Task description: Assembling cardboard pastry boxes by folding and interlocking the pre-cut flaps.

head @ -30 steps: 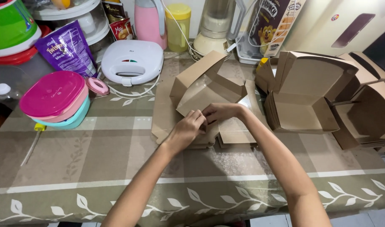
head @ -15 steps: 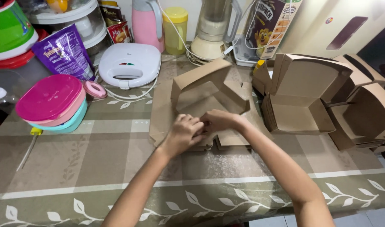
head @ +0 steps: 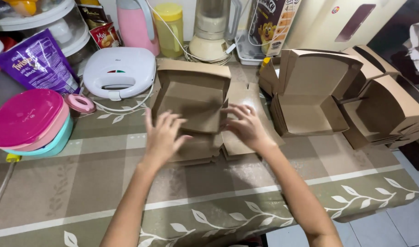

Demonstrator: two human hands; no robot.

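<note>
Head view: two hands, left, right, fingers spread, touching one half-folded cardboard box.

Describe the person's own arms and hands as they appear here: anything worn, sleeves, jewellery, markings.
Both arms are bare from the bottom edge of the picture to the fingertips: no sleeves, gloves, watch or bracelet show. The left hand has no ring that can be seen. The right hand has a small pale spot on one finger, perhaps a ring, too small to tell. The nails look short and unpainted. No marks or bandages show.
</note>
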